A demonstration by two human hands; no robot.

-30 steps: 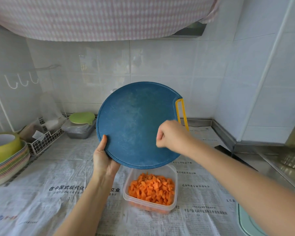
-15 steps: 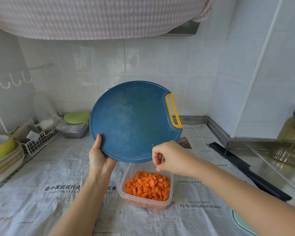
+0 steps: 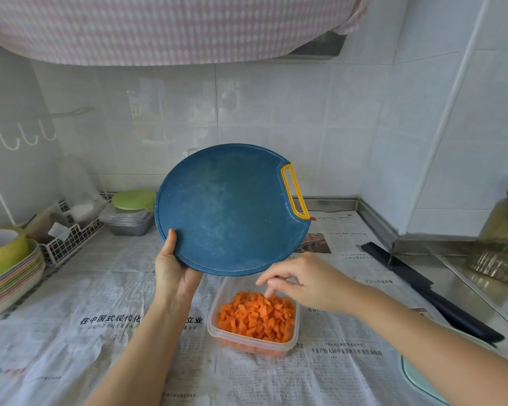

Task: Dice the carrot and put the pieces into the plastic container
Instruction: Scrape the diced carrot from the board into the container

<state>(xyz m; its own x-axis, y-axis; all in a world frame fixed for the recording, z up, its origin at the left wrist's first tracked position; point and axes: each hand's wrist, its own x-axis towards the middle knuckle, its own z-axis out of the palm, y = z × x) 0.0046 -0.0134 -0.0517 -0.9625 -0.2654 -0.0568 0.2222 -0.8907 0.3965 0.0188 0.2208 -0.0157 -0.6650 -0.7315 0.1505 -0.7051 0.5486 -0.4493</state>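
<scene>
One knife [image 3: 440, 300] lies right of board [image 3: 229, 209] and container [image 3: 248, 342].

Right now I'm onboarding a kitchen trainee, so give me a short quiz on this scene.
1. True or false: the right hand grips the round blue plastic cutting board with the yellow handle.
2. The board is: A held tilted by the left hand, B resting across the clear plastic container, C out of view.
3. Fill in: the orange diced carrot pieces lie in the ___.
Key: 1 false, it hovers open over the container; 2 A; 3 container.
</scene>
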